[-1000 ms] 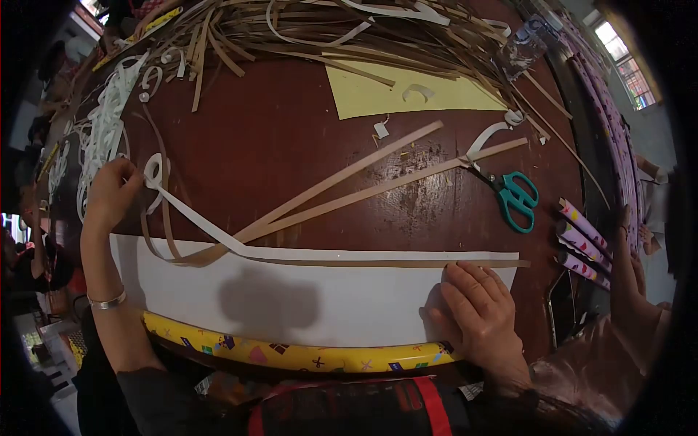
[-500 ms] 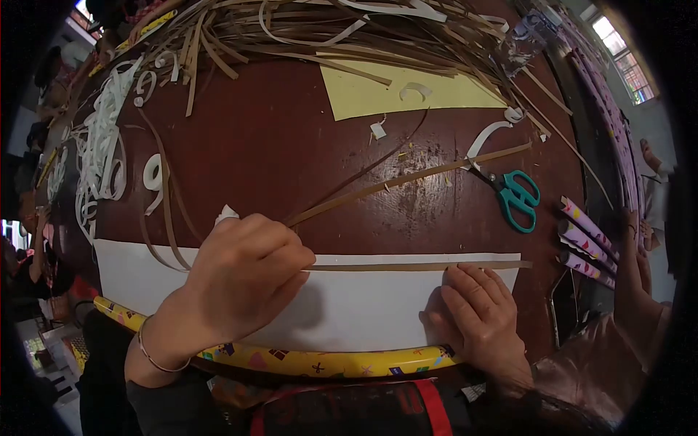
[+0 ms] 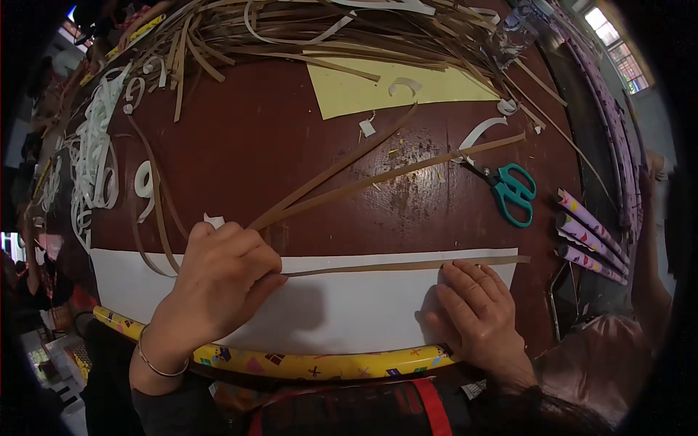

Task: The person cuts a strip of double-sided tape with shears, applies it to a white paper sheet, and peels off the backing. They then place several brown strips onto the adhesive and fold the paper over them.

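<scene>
My left hand, a bracelet on its wrist, is closed round several brown paper strips above the white sheet. One brown strip runs from it along the sheet's upper edge. The fingertips of my right hand press this strip near its right end, the fingers lying flat on the sheet. Two more strips fan out from my left hand to the upper right over the dark red table. Below the sheet lies a roll of yellow patterned paper.
Teal scissors lie right of the strips. Brown strips pile up at the back, beside a yellow sheet. White strips heap at the left. Purple rolls and another person's arm are at the right.
My left hand has moved left along the strip on the sheet, and the two fanned strips have shifted left with it, now lying wider and flatter. My right hand stays in place.
</scene>
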Motion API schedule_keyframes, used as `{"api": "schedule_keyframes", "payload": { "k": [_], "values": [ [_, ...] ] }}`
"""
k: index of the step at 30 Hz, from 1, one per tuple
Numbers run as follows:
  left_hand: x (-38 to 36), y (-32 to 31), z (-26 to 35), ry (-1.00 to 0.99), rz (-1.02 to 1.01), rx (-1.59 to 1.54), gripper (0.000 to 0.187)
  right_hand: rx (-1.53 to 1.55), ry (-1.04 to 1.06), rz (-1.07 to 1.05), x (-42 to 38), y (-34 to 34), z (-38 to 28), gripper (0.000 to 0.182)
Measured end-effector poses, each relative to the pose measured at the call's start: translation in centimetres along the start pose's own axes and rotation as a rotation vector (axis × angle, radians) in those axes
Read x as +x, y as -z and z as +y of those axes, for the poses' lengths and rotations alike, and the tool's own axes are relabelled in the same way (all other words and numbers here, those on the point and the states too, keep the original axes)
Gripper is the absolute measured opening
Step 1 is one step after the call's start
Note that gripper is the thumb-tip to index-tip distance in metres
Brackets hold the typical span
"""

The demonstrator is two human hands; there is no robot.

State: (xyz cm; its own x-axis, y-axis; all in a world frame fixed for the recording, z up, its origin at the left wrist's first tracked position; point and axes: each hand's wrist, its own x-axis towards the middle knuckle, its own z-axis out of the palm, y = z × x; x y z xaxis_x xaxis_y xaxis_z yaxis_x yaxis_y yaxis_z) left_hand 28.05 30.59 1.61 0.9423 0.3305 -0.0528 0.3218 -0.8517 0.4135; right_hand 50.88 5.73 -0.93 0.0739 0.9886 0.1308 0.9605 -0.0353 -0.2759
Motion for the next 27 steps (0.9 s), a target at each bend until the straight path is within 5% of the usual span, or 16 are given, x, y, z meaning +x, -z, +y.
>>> {"api": "schedule_keyframes", "payload": {
  "k": [27],
  "values": [
    [-1.4, 0.9, -0.8, 0.193, 0.059, 0.075, 0.011, -0.040, -0.016, -0.023, 0.1, 0.2, -0.2, 0.031]
  ]
}}
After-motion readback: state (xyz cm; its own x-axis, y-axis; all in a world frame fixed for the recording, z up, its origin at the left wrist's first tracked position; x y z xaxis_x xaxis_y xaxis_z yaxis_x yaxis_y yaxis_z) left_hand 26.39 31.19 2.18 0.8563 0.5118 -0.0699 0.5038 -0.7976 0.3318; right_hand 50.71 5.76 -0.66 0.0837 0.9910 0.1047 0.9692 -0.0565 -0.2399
